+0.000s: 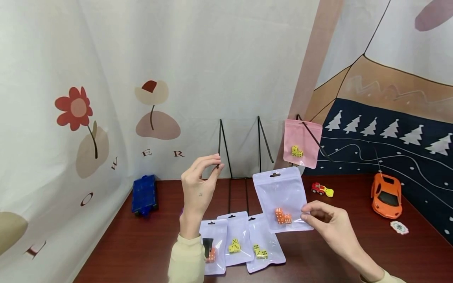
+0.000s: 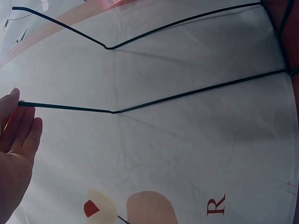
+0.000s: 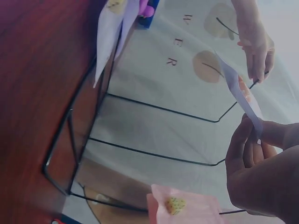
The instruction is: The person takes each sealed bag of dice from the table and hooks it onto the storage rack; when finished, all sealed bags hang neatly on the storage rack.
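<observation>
My left hand (image 1: 199, 188) pinches the front end of the left prong of a black wire rack (image 2: 201, 93) between thumb and fingertips. In my right hand (image 1: 329, 220), thumb and fingers grip the lower right edge of a pale lilac zip pouch (image 1: 283, 188). Orange dice (image 1: 280, 217) show inside it, and a hang slot sits near its top. The pouch is raised, tilted a little, in front of the rack. On the rack's right prong hangs a pink pouch (image 1: 302, 131) with yellow dice (image 1: 297, 151). Nothing hangs from the middle prong (image 1: 260, 145).
Several lilac pouches (image 1: 238, 226) with yellow or orange dice rest in front, below the hands. A blue toy (image 1: 144, 193) stands at left. To the right are a small red-and-yellow toy vehicle (image 1: 321, 189), an orange toy car (image 1: 387, 195) and a round chip (image 1: 399, 227).
</observation>
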Tool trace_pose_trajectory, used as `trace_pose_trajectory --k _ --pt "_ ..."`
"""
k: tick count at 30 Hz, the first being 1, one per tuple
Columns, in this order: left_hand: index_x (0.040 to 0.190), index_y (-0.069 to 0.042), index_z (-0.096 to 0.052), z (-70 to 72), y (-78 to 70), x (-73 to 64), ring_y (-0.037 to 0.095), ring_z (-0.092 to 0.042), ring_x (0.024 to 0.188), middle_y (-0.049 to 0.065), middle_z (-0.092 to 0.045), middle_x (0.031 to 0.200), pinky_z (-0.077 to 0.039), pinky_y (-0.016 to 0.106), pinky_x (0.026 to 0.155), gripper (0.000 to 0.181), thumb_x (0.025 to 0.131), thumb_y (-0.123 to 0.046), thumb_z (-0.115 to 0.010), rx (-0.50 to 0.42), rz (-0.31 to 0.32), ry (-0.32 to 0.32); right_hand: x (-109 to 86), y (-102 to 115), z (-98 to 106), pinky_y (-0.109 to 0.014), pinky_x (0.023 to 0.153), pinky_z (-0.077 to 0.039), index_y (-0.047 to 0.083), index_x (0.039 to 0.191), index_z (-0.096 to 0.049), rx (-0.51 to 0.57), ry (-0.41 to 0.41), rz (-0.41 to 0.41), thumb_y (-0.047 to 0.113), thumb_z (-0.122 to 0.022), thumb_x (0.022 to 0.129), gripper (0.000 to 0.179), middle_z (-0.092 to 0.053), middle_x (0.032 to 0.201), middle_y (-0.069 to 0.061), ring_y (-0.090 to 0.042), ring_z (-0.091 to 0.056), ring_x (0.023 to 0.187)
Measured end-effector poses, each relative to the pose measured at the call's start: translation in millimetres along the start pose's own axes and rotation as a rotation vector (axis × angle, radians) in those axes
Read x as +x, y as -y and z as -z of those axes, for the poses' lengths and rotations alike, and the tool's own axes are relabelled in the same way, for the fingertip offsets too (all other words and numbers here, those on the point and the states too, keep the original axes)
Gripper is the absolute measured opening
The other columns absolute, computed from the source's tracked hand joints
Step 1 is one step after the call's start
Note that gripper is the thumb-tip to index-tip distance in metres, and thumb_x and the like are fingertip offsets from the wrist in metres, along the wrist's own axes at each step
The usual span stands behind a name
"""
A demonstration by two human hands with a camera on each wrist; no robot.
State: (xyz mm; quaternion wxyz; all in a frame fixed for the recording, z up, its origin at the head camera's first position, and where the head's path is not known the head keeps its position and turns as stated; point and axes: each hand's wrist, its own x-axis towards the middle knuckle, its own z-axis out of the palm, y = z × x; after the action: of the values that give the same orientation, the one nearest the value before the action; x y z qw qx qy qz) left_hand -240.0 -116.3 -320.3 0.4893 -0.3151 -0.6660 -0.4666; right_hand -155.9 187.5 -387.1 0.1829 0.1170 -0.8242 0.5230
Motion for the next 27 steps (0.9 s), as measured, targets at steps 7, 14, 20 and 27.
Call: trace_pose_trajectory --k 7,14,20,27 --pt "0.088 -0.002 -0.072 -0.1 -0.3 0.8 0.018 -0.067 0.093 0.008 -0.070 0.096 -0.053 0.027 0.082 0.017 0.075 0.008 -0.076 0.003 0.002 0.001 5.2 9.5 -4.2 -0.027 0.045 -0.041 0.008 0.089 -0.069 0.079 -0.034 0.091 -0.004 -0.074 0.079 0.017 -0.068 0.077 -0.005 -0.011 -0.057 0.061" --pt "0.088 -0.003 -0.073 -0.5 -0.1 -0.1 0.018 -0.066 0.093 0.007 -0.070 0.096 -0.053 0.028 0.082 0.014 0.077 0.005 -0.076 0.006 0.007 0.000 7.6 14.5 -6.7 -0.027 0.044 -0.040 0.006 0.089 -0.069 0.125 -0.052 0.134 -0.009 -0.074 0.076 0.020 -0.068 0.080 -0.001 -0.008 -0.057 0.062" --pt "0.088 -0.003 -0.073 -0.5 -0.6 0.0 0.018 -0.066 0.093 0.008 -0.070 0.096 -0.053 0.028 0.082 0.014 0.077 0.005 -0.076 -0.002 0.007 0.001 7.8 17.9 -4.3 -0.028 0.040 -0.035 0.005 0.091 -0.070 0.117 -0.081 0.130 -0.009 -0.074 0.076 0.021 -0.068 0.079 -0.002 -0.010 -0.052 0.057" --pt "0.088 -0.002 -0.072 -0.6 -1.0 -0.1 0.018 -0.066 0.093 0.010 -0.070 0.096 -0.053 0.028 0.082 0.015 0.076 0.007 -0.076 0.000 0.009 0.001 9.2 19.0 -4.8 -0.029 0.039 -0.034 0.005 0.092 -0.070 0.118 -0.101 0.121 -0.009 -0.074 0.076 0.022 -0.069 0.078 -0.001 -0.010 -0.050 0.056"
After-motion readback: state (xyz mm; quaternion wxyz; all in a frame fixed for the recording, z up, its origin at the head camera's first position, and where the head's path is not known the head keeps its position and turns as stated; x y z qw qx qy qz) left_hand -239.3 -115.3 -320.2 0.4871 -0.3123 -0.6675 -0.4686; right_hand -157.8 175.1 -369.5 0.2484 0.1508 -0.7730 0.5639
